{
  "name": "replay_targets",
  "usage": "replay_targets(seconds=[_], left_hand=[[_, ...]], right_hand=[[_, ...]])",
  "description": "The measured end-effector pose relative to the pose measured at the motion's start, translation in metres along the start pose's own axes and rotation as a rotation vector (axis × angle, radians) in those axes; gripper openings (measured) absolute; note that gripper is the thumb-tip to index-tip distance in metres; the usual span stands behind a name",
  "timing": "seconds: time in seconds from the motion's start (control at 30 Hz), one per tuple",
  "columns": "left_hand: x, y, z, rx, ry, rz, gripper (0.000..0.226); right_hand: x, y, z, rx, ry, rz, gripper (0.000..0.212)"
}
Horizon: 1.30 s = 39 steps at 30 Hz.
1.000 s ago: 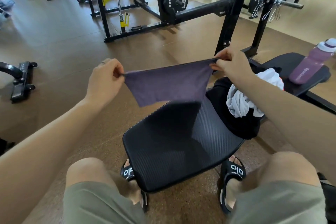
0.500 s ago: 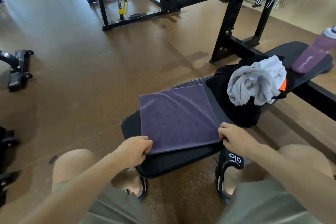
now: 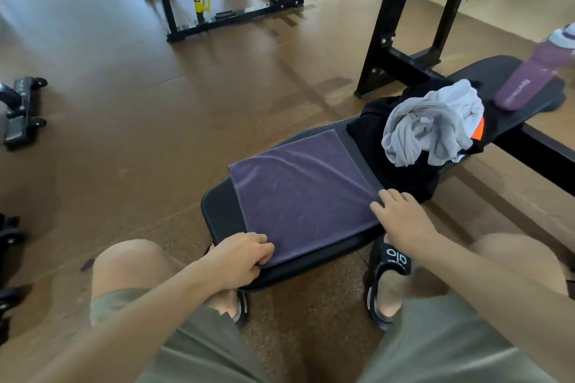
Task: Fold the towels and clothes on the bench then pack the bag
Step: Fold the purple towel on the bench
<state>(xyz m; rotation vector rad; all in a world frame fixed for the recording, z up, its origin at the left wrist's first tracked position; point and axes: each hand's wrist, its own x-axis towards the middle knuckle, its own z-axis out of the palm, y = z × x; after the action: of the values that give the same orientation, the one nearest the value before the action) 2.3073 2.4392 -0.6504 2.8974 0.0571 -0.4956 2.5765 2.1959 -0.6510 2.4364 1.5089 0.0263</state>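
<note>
Head view: purple towel (image 3: 303, 193) lies flat on bench (image 3: 217, 214) between both hands.

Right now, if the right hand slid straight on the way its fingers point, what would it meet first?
The right hand points up the bench, so most likely the black garment just past its fingertips, under the grey cloth; depth is hard to judge.

The flat purple terry towel (image 3: 303, 193), held stretched in the air a second ago, now lies spread on the black padded surface (image 3: 222, 211). The left hand (image 3: 241, 258) grips the towel's near corner, while the right hand (image 3: 401, 216) has relaxed its pinch and rests flat on the opposite edge.
</note>
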Motion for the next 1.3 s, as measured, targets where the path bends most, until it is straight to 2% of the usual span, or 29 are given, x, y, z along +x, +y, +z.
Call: replay_targets(seconds=[0.1,0.27,0.43,0.5,0.53,0.6,0.67,0.77,0.87,0.97,1.13,1.3], left_hand=[[-0.003,0.001,0.001,0.017,0.010,0.018,0.016],[-0.002,0.008,0.001,0.024,0.002,0.047,0.010],[-0.008,0.004,-0.004,-0.118,-0.035,-0.004,0.013],[-0.006,-0.009,-0.014,-0.231,-0.002,-0.088,0.015],[-0.003,-0.018,-0.019,-0.264,0.072,-0.147,0.013],[0.005,-0.040,-0.026,-0.347,0.237,-0.326,0.012],[0.014,-0.060,-0.035,-0.482,0.319,-0.540,0.025],[0.029,-0.083,-0.043,-0.597,0.276,-0.713,0.058],[0.049,-0.102,-0.047,-0.710,0.259,-0.787,0.070],[0.069,-0.111,-0.046,-0.853,0.297,-0.814,0.062],[0.079,-0.116,-0.034,-0.767,0.493,-0.775,0.025],[0.068,-0.120,-0.033,-0.837,0.654,-0.809,0.013]], right_hand=[[-0.008,-0.033,-0.011,0.130,0.058,-0.111,0.063],[-0.015,-0.108,-0.018,0.378,-0.037,-0.347,0.084],[-0.021,-0.149,-0.009,0.317,-0.103,-0.350,0.088],[-0.022,-0.160,-0.012,0.323,-0.023,-0.328,0.082],[-0.020,-0.167,-0.016,0.359,0.027,-0.338,0.076],[-0.016,-0.183,-0.026,0.421,0.136,-0.404,0.060],[-0.012,-0.197,-0.034,0.436,0.167,-0.429,0.043],[-0.006,-0.211,-0.030,0.389,0.151,-0.381,0.039],[-0.006,-0.219,-0.023,0.305,0.138,-0.389,0.030],[-0.009,-0.218,-0.022,0.264,0.157,-0.434,0.030],[-0.010,-0.215,-0.019,0.221,0.199,-0.486,0.026],[-0.007,-0.207,-0.024,0.190,0.210,-0.553,0.014]])
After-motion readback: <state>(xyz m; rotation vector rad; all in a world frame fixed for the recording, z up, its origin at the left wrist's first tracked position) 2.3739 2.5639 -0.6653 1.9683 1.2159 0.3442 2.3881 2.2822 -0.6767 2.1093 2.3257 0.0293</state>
